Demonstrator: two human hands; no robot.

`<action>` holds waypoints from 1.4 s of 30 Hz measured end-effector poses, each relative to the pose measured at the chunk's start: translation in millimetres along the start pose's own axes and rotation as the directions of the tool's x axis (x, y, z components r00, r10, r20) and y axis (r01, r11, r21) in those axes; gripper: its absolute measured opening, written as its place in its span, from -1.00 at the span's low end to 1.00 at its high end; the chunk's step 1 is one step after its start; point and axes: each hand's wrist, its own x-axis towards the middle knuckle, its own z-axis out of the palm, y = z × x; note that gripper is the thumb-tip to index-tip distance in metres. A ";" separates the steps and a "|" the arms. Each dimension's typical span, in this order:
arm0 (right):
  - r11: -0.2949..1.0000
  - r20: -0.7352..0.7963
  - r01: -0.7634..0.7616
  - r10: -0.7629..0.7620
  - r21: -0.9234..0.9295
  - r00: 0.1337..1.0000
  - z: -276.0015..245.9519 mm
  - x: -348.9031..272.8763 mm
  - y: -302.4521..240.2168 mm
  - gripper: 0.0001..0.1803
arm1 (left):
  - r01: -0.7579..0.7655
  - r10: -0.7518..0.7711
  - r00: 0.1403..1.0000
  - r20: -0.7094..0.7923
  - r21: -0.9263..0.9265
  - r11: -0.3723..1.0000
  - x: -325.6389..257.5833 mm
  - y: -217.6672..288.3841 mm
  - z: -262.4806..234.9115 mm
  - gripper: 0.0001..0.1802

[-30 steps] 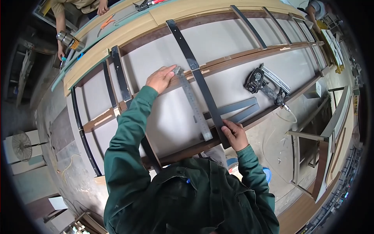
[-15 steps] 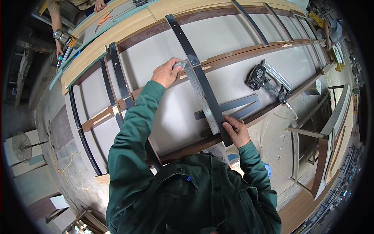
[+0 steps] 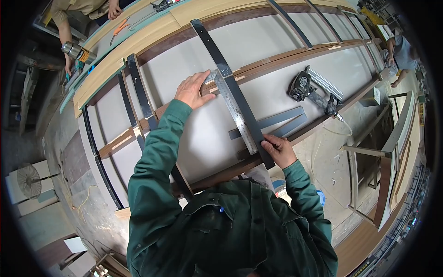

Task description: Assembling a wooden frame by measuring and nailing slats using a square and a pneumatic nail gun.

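Note:
A metal try square [image 3: 234, 111] lies with its long blade along the left edge of a dark strip [image 3: 247, 115]. The strip crosses the near half of a wooden frame [image 3: 295, 64], from its middle rail to its near rail. My left hand [image 3: 193, 91] rests over the middle rail with its fingertips against the square's corner end, its thumb apart and its fingers stretched out. At the strip's near end my right hand [image 3: 281, 151] pinches the strip between thumb and fingers. Two loose grey strips [image 3: 281, 122] lie crossed on the pale panel to the right of the strip.
A black nail gun [image 3: 316, 92] with a hose lies on the panel to the right. Other dark crosspieces [image 3: 140, 87] span the frame. Across the bench are a co-worker's arms, a steel flask [image 3: 76, 50] and orange-handled pliers [image 3: 121, 27]. Another person crouches at the far right.
My left thumb has come away from the square and the hand has opened flatter. The right hand keeps its hold on the strip's near end. The whole view has shifted slightly.

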 end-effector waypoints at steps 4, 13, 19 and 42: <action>1.000 0.009 -0.017 0.017 0.000 1.000 0.1 -0.5 3.5 -0.61 | -0.020 0.020 1.000 -0.021 0.017 1.000 -0.5 0.8 1.6 -0.14; 0.999 0.005 -0.032 0.032 -0.039 0.999 -0.7 -2.0 4.2 -0.59 | -0.046 0.050 0.998 -0.045 0.071 0.996 -1.4 4.5 3.3 -0.19; 0.999 0.012 -0.024 0.024 -0.043 1.000 -0.6 -1.1 7.0 -0.63 | -0.103 0.115 0.988 -0.102 0.118 0.988 1.0 -0.9 8.4 -0.21; 0.983 -0.049 0.009 -0.018 -0.182 0.999 -2.2 -16.5 10.6 -0.66 | -0.066 0.078 0.994 -0.083 0.134 0.989 0.4 1.4 10.0 -0.20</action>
